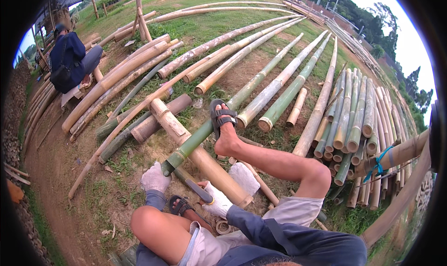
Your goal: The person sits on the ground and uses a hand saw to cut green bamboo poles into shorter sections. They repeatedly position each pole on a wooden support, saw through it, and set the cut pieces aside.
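Note:
A green bamboo pole (pixel 195 140) slants across a thick tan bamboo log (pixel 212 169), its hollow cut end toward me. My sandaled foot (pixel 223 119) presses on the pole beyond the log. At the cut end, my left hand (pixel 156 177), in a whitish knit glove, is closed against the pole's rim; its fingertips are partly hidden. My right hand (pixel 216 200), gloved alike, is closed round a long hand tool with a dark grey handle (pixel 201 192) and a yellow band at its butt. The tool's narrow far part points toward the pole's end; its exact kind is unclear.
Long bamboo poles (pixel 274 96) fan out ahead over grass. A stack of cut poles (pixel 356 121) lies to the right, beside a post tied with blue cord (pixel 378 162). A person in dark clothes (pixel 72 56) sits at the far left. A pale sack-like lump (pixel 244 177) lies beside the log.

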`<state>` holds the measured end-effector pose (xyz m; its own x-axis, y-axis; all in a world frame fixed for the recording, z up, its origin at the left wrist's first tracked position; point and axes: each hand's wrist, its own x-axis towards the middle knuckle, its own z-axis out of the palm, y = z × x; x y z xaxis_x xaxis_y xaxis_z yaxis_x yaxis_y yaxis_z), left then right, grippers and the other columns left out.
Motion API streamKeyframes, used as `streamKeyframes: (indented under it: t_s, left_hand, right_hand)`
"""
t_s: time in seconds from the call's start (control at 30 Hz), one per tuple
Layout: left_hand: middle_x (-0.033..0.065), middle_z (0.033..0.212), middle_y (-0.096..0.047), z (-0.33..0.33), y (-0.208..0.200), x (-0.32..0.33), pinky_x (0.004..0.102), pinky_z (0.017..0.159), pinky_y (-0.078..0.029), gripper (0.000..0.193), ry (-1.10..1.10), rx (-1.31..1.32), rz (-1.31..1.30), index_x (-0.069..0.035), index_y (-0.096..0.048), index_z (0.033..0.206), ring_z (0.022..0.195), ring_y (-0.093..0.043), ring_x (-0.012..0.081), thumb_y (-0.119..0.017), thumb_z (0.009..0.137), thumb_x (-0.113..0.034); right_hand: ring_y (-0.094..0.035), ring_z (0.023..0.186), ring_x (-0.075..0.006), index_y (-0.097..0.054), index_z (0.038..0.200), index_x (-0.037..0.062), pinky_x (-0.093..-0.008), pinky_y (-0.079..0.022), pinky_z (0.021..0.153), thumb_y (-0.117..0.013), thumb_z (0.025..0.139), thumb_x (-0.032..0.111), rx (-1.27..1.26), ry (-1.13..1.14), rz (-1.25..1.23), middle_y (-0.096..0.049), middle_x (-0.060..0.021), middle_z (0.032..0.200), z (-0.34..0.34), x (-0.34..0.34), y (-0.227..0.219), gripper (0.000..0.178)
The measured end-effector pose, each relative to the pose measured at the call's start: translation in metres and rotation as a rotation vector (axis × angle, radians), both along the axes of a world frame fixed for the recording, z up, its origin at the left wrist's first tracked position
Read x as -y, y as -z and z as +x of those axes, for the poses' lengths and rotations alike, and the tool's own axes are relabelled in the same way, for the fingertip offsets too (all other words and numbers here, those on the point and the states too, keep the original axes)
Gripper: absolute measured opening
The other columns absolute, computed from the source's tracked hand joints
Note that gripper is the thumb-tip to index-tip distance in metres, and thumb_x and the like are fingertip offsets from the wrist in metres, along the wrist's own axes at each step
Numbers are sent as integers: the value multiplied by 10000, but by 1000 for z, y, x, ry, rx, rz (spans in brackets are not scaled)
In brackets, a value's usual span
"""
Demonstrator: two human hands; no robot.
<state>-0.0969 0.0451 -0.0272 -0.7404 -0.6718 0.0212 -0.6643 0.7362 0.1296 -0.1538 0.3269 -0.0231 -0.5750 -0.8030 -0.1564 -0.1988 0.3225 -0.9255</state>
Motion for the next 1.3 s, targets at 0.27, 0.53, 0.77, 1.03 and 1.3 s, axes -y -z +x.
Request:
streamKeyframes:
  t_s: [0.27, 0.53, 0.77, 1.03, 1.3]
  left_hand:
    - [183, 1005, -798, 0, 0, -1, 546, 849, -610, 410, -11, 19, 34, -135, -705, 1111, 985, -791, 403, -832, 838, -414]
    - [178, 981, -801, -1, -3, 0, 536, 849, -617, 402, -18, 2, 28, -138, -708, 1104, 968, -795, 398, -841, 839, -409]
    - [170, 1045, -802, 0, -4, 1, 525, 888, -625, 489, -24, 58, 73, -119, -688, 1182, 995, -799, 379, -849, 820, -406]
    - [185, 1001, -809, 0, -2, 4, 537, 879, -615, 370, 5, 25, 83, -129, -712, 1131, 991, -799, 412, -780, 874, -385]
    - [201, 1028, -811, -2, -13, 3, 548, 886, -616, 419, -37, 48, 137, -123, -701, 1120, 1006, -796, 420, -816, 846, -418]
  right_hand:
    - [-654, 846, -142, -466, 1588, 39, -317, -553, 800, -734, 951, 15, 30, 30, -129, -661, -36, 1004, 61, -146, -42, 691]
    - [-690, 971, -173, -501, 1563, 108, -333, -558, 899, -753, 909, 19, 180, 47, 22, -708, -80, 1091, 32, -91, -25, 706]
    - [-722, 973, -310, -500, 1524, 48, -418, -580, 889, -728, 897, 72, -36, -19, -145, -692, -170, 1094, 4, -4, 23, 667]
    - [-698, 880, -148, -458, 1622, 43, -304, -562, 841, -720, 993, 40, 831, 219, -92, -703, -65, 1063, 68, -200, -52, 682]
    - [-672, 1017, -235, -515, 1498, 46, -368, -549, 959, -717, 892, 48, -131, 30, -106, -663, -124, 1139, -4, 22, 18, 640]
